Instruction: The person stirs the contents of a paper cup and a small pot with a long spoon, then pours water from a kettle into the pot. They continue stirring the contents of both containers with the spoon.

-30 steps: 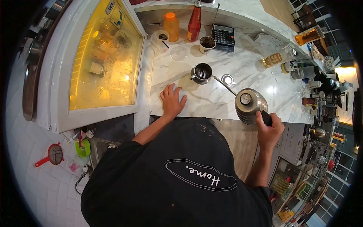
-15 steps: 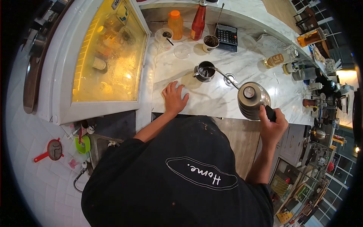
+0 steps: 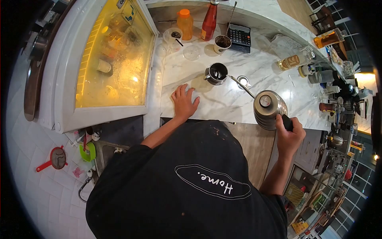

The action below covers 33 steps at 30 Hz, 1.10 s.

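Observation:
My right hand [image 3: 289, 137] is wrapped round the black handle of a steel gooseneck kettle [image 3: 270, 106]. The thin spout points left, its tip at the right rim of a metal cup [image 3: 216, 74] with dark contents. Flat on the marble counter, with fingers spread, rests my left hand [image 3: 185, 101], below and left of the cup. A small round metal piece [image 3: 243, 82] lies between cup and kettle. Behind the cup stand a paper cup of dark grounds [image 3: 222, 44] and a clear plastic lid [image 3: 191, 52].
A glass-door fridge [image 3: 115, 59] borders the counter on the left. Along the back are an orange-capped bottle [image 3: 185, 24], a red bottle [image 3: 209, 22], a plastic cup [image 3: 172, 36] and a calculator [image 3: 239, 38]. A labelled glass bottle [image 3: 292, 61] lies to the right.
The kettle and my right hand have shifted slightly right and toward me. Its spout tip has moved from over the cup's middle to the right rim. My left hand stays put.

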{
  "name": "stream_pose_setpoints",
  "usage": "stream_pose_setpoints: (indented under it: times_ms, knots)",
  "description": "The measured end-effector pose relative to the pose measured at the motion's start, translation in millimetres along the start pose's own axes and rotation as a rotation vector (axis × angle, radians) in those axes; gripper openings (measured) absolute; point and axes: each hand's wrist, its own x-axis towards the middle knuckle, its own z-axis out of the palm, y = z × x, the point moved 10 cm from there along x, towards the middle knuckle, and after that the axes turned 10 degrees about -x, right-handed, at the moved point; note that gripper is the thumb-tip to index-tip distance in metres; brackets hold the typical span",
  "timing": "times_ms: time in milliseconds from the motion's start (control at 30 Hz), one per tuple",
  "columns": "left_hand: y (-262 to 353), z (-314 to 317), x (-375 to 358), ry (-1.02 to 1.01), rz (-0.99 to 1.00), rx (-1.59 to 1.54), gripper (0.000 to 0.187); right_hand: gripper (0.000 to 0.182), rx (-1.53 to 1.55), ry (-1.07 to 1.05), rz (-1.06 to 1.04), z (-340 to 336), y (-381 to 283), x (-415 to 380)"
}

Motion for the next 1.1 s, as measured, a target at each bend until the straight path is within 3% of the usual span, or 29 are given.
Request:
stream_pose_setpoints:
  times_ms: [100, 233, 333, 433, 633, 733, 933, 1100]
  knots:
    - [-1, 0, 0, 0.002, -0.007, -0.012, 0.05, 0.038, 0.032, 0.046, -0.09, 2, -9, -1]
    - [-19, 2, 11, 0.041, -0.111, -0.177, 0.056, 0.038, 0.062, -0.014, 0.025, 12, -4, 0]
    - [2, -23, 40, 0.233, 0.03, -0.336, 0.062, 0.038, 0.042, 0.001, 0.012, 12, -6, 2]
    - [38, -39, 70, 0.157, 0.101, -0.349, 0.05, 0.038, 0.041, 0.008, 0.005, 12, -7, 3]
    - [35, -24, 92, 0.073, 0.065, -0.301, 0.02, 0.036, 0.018, 0.014, 0.0, 6, -4, 5]
    - [34, -26, 92, 0.094, 0.082, -0.307, 0.019, 0.036, 0.033, 0.011, -0.002, 5, -4, 3]
    - [29, -22, 92, 0.074, 0.036, -0.402, 0.022, 0.036, 0.029, 0.0, -0.005, 11, -11, 2]
    - [25, -32, 87, 0.11, 0.002, -0.454, 0.041, 0.036, 0.077, 0.005, 0.013, 16, -13, 4]
